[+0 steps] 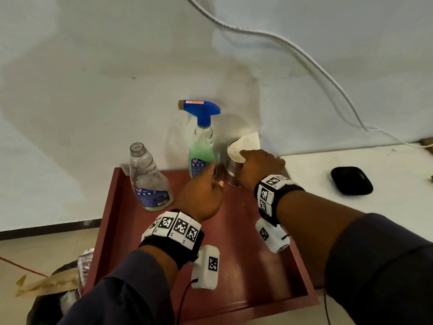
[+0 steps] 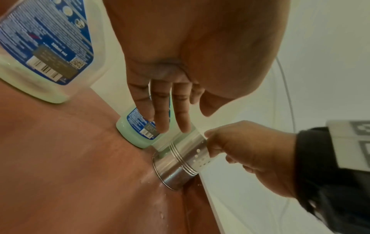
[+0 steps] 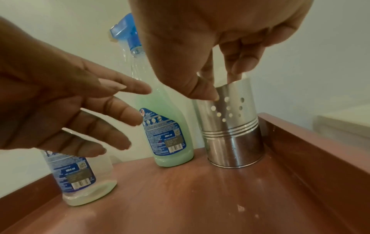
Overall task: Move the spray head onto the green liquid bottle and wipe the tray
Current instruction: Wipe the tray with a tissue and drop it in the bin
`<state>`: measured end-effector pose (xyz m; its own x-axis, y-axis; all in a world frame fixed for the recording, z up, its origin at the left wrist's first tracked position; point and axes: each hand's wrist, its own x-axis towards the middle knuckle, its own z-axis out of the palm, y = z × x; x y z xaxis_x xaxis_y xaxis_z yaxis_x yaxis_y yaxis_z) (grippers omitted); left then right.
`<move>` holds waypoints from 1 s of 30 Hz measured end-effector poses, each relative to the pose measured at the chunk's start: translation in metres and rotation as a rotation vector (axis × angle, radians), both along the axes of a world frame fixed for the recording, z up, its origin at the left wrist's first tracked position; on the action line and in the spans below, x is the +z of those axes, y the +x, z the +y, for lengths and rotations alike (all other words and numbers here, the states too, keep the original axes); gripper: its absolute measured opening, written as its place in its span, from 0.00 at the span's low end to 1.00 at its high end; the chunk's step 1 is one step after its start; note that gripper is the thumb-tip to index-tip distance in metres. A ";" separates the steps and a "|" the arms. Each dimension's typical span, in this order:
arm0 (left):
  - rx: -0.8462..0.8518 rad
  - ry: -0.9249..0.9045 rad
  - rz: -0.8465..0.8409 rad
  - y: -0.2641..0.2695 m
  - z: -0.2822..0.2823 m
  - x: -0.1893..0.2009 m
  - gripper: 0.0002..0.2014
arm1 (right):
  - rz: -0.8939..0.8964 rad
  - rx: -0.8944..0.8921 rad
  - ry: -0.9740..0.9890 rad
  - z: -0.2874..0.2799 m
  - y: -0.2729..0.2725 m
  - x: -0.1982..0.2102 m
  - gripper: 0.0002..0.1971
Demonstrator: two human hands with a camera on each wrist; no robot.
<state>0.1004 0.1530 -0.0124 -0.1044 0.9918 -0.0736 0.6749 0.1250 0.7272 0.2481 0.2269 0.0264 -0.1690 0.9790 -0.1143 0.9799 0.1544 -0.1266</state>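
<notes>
The green liquid bottle (image 1: 201, 151) stands at the back of the red-brown tray (image 1: 257, 277) with the blue spray head (image 1: 201, 110) on its neck. An uncapped, nearly empty clear bottle (image 1: 147, 179) stands to its left. My left hand (image 1: 210, 177) hovers open, its straight fingers (image 2: 160, 114) close to the green bottle's label and holding nothing. To the right is a metal cup (image 1: 232, 172) with a white cloth (image 1: 248, 141) sticking out. My right hand (image 1: 255, 165) pinches the cup's rim, thumb (image 3: 208, 93) on the outer wall, fingers inside. Whether they hold the cloth is hidden.
A black case (image 1: 351, 180) lies on the white surface right of the tray. A white cable (image 1: 304, 57) runs along the wall. A dark bag and brown paper (image 1: 46, 285) lie on the floor at lower left. Small droplets (image 2: 162, 213) dot the tray near the cup.
</notes>
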 end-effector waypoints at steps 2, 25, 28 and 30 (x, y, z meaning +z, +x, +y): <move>-0.065 -0.015 0.009 0.004 -0.006 0.006 0.28 | 0.012 -0.019 -0.057 0.001 -0.004 0.005 0.24; 0.344 -0.016 -0.907 -0.073 -0.183 -0.017 0.31 | 1.724 -0.172 -0.449 -0.191 -0.054 -0.029 0.16; 0.309 -0.266 -1.066 -0.076 -0.171 -0.017 0.40 | 1.590 -0.252 -0.485 -0.178 -0.052 -0.049 0.20; 0.273 -0.344 -1.031 -0.070 -0.166 -0.021 0.25 | 1.404 -0.257 -0.462 -0.175 -0.051 -0.064 0.21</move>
